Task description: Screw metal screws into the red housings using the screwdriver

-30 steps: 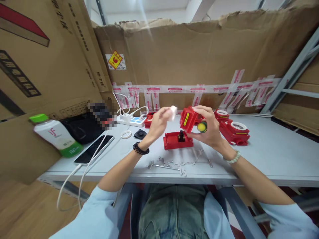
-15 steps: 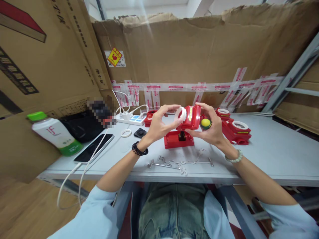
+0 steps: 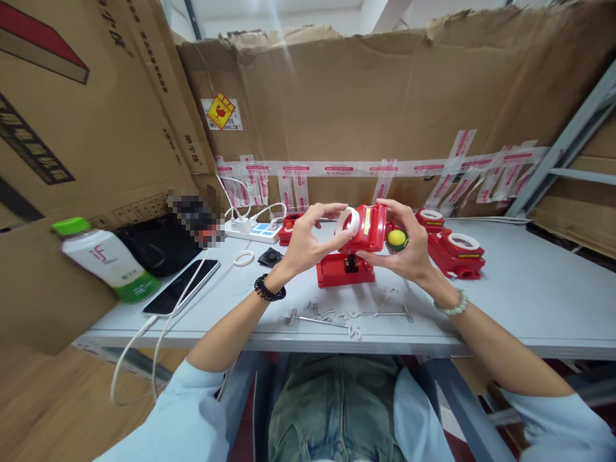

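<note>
Tilted in mid-air between my hands is a red housing cover (image 3: 374,226) with a yellow label and a white ring (image 3: 351,222) on its left side. My left hand (image 3: 312,240) curls around the ring, thumb and fingers at its edge. My right hand (image 3: 408,240) grips the cover's right side, fingers above and thumb below. A yellow-and-green round part (image 3: 397,239) shows by the right palm; what it is attached to is hidden. Below on the table lies a red housing base (image 3: 341,271) with a dark block inside.
Nearer me are loose screws (image 3: 315,310) and T-handled metal tools (image 3: 320,320). Red housings (image 3: 462,256) stand to the right. On the left are a white ring (image 3: 243,258), a black part (image 3: 270,257), a power strip (image 3: 253,229), a phone (image 3: 183,287) and a bottle (image 3: 108,260).
The cover and its white ring have shifted very slightly in my hands. Both hands keep nearly the same place and hold, and the things on the table are unmoved.
</note>
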The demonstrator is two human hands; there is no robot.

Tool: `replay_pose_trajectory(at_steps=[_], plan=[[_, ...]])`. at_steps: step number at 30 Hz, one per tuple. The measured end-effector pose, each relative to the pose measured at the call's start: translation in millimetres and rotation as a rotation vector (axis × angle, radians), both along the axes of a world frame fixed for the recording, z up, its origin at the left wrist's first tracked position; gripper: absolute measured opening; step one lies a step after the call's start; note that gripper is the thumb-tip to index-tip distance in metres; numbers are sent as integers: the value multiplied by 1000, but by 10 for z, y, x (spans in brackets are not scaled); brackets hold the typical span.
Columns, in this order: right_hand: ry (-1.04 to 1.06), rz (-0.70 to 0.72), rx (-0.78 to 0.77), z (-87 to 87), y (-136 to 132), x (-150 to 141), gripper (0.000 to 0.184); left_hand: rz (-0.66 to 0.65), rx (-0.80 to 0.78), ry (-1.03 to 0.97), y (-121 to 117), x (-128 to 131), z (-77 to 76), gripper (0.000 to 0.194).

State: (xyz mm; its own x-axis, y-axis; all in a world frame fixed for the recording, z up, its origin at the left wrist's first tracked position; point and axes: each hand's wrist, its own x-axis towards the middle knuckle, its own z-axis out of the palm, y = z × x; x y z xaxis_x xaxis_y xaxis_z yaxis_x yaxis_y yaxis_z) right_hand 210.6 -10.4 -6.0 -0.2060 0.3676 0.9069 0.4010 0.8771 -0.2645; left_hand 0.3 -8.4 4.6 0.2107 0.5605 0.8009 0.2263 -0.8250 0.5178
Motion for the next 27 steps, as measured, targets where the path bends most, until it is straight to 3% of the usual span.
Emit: replay_pose_trajectory(at_steps=[27], plan=[[9,6,-14,-11,5,-2,87,-32,15,45,-4,-10,6,40]])
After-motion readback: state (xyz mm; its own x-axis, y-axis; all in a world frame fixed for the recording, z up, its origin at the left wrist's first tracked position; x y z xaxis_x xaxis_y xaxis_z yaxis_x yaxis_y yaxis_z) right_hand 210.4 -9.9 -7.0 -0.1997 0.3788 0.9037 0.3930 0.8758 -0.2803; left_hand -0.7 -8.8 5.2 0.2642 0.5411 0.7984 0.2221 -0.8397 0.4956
